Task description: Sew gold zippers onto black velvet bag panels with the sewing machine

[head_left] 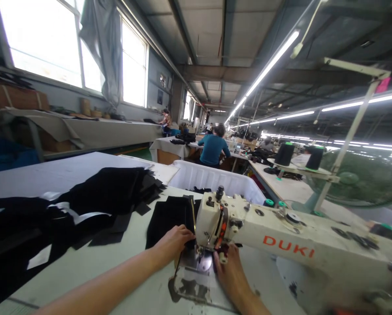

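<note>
A cream sewing machine (281,238) marked DUKI stands on the table in front of me. My left hand (174,241) lies with fingers curled on a black fabric piece (169,218) just left of the machine head. My right hand (230,273) sits under the head beside the needle, its fingertips pressed close to the presser foot; what they hold, if anything, is hidden. The metal needle plate (196,267) shines between both hands.
A heap of black cut pieces (94,205) covers the table's left side. A white plastic bin (212,177) stands behind the machine. Two black thread cones (284,154) sit on a stand at right, beside a green fan (362,179). Other people work at tables farther back.
</note>
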The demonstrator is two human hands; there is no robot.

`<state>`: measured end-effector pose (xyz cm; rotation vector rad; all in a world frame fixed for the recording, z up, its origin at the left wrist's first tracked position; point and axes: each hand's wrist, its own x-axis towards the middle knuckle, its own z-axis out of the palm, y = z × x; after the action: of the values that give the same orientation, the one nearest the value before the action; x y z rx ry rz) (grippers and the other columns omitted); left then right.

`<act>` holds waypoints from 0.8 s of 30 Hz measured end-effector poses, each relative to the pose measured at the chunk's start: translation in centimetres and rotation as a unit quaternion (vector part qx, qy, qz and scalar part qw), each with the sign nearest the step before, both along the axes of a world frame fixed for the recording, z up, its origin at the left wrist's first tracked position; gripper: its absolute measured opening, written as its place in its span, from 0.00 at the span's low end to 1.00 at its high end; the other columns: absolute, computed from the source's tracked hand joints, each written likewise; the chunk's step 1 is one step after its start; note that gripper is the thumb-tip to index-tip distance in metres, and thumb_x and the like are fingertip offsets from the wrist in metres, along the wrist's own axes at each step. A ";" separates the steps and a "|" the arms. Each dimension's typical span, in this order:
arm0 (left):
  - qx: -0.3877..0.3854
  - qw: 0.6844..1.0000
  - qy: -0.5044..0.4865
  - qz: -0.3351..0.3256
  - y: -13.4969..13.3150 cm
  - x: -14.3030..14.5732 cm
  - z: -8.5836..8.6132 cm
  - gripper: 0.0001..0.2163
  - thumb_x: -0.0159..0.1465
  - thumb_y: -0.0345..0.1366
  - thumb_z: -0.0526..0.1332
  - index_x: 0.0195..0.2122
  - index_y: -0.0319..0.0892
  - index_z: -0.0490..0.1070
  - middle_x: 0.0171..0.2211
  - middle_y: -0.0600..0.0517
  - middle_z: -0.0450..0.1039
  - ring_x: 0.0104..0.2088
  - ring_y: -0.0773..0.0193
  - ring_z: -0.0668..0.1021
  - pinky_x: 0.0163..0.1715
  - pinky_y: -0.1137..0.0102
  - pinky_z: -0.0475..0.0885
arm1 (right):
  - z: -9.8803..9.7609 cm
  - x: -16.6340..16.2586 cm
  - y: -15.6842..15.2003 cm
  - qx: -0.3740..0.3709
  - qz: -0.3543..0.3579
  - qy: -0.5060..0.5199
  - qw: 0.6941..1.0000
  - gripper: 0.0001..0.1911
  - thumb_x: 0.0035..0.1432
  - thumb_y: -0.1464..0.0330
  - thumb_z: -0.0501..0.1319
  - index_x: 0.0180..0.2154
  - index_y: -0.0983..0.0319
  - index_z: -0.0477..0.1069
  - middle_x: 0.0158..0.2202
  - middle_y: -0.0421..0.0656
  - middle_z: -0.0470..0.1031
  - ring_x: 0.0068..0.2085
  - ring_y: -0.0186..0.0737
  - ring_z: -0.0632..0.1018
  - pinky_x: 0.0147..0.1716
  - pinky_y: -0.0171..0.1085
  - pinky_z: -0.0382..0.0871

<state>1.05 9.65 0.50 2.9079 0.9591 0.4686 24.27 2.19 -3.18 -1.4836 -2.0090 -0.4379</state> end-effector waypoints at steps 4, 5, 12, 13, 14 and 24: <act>0.005 1.000 -0.003 0.001 -1.1 -0.9 0.3 0.13 0.66 0.25 0.60 0.49 0.43 0.75 0.46 0.49 0.79 0.44 0.59 0.78 0.43 0.65 0.73 | -0.9 1.1 -1.6 0.016 -0.011 0.000 1.000 0.15 0.63 0.75 0.53 0.47 0.60 0.73 0.48 0.51 0.76 0.50 0.52 0.77 0.46 0.49 0.73; 0.006 1.000 -0.004 -0.001 -1.6 -1.3 0.2 0.15 0.66 0.24 0.59 0.50 0.43 0.75 0.47 0.49 0.79 0.44 0.59 0.78 0.42 0.66 0.72 | -1.0 1.5 -2.3 0.017 -0.007 -0.012 1.000 0.15 0.63 0.74 0.54 0.49 0.59 0.73 0.50 0.50 0.76 0.51 0.51 0.77 0.47 0.48 0.73; 0.000 1.000 0.014 0.028 -4.3 -2.3 -1.1 0.24 0.66 0.21 0.53 0.62 0.40 0.65 0.54 0.41 0.72 0.51 0.52 0.73 0.48 0.60 0.67 | 1.4 1.2 -4.1 -0.102 0.049 -0.083 0.990 0.17 0.70 0.71 0.49 0.55 0.61 0.70 0.54 0.50 0.76 0.57 0.46 0.75 0.59 0.50 0.64; 0.000 0.999 0.017 0.037 -4.4 -2.2 -1.1 0.25 0.65 0.21 0.52 0.64 0.39 0.63 0.53 0.40 0.71 0.50 0.51 0.73 0.48 0.59 0.67 | 1.8 0.8 -3.4 -0.114 0.050 -0.083 0.989 0.16 0.71 0.71 0.49 0.52 0.62 0.72 0.51 0.50 0.77 0.56 0.47 0.75 0.59 0.50 0.64; 0.001 0.999 0.022 0.043 -4.4 -2.2 -1.1 0.26 0.65 0.21 0.51 0.65 0.39 0.62 0.51 0.40 0.71 0.49 0.51 0.73 0.47 0.59 0.67 | 2.1 0.5 -2.8 -0.124 0.051 -0.084 0.987 0.15 0.71 0.70 0.50 0.50 0.62 0.73 0.49 0.50 0.78 0.55 0.47 0.76 0.59 0.50 0.64; -0.011 0.999 0.024 0.018 -4.9 -2.5 -0.5 0.29 0.62 0.19 0.53 0.63 0.45 0.66 0.51 0.44 0.68 0.49 0.54 0.70 0.48 0.62 0.67 | 1.6 0.1 -4.8 -0.117 0.025 -0.092 0.988 0.18 0.69 0.71 0.54 0.58 0.64 0.66 0.54 0.52 0.76 0.57 0.47 0.75 0.61 0.50 0.62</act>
<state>-1.42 4.74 -0.03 2.8986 1.0172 0.3900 24.37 -2.57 -1.55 -1.5772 -2.3045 -0.3372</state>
